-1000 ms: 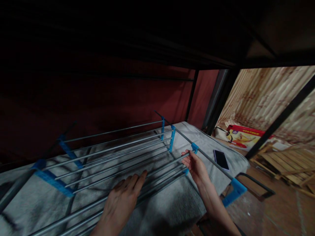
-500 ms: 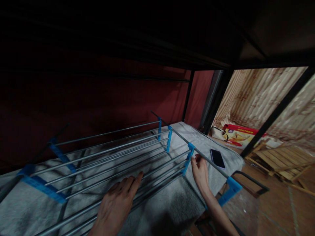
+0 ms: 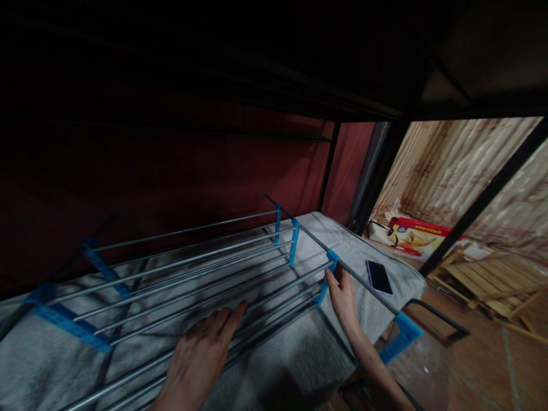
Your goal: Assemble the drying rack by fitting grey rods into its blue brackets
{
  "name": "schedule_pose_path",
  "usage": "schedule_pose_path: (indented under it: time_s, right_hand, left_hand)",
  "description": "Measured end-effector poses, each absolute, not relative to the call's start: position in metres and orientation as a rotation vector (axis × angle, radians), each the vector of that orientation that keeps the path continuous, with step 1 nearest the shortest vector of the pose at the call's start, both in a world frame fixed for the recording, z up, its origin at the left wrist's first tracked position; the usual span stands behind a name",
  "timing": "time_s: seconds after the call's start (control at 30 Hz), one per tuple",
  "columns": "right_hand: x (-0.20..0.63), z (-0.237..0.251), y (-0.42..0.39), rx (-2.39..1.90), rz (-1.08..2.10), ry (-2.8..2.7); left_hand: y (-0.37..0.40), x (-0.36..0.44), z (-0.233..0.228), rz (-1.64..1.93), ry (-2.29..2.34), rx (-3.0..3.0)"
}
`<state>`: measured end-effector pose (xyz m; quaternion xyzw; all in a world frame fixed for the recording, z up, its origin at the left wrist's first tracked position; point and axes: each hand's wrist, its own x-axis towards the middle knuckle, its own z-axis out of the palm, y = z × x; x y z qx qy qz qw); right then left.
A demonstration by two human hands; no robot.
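A rack of grey metal tubes (image 3: 180,264) with blue plastic connectors lies across a grey blanket. My left hand (image 3: 197,359) is closed over the near tubes, its palm down and the undersides of its fingers hidden. At the right end, my right hand (image 3: 343,294) wraps its fingers round a blue connector (image 3: 333,259) where the near tubes meet the side pole (image 3: 363,281). Another blue connector (image 3: 402,337), angled in shape, sits on the pole's near end. Further blue connectors (image 3: 71,325) join the tubes at the left end.
A phone (image 3: 379,277) lies on the blanket (image 3: 338,231) right of the pole. Dark bed posts (image 3: 483,197) and a low dark frame overhead surround me. On the floor at right are a red and yellow box (image 3: 422,237) and a slatted wooden piece (image 3: 496,279).
My right hand has shifted slightly left and closed more round the connector at the tube ends. The left hand stays on the near tubes. The rack's left end appears slightly further left.
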<state>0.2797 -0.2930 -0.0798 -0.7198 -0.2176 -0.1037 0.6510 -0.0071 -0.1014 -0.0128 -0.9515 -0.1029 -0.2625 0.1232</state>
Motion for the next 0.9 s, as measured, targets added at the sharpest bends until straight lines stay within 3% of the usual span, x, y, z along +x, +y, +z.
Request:
schedule_pose_path:
  time_s: [0.9]
  right_hand:
    - [0.285,-0.089,-0.284,-1.683,-0.218,-0.485]
  left_hand:
    - [-0.109,-0.017,-0.022,-0.618,-0.336,-2.686]
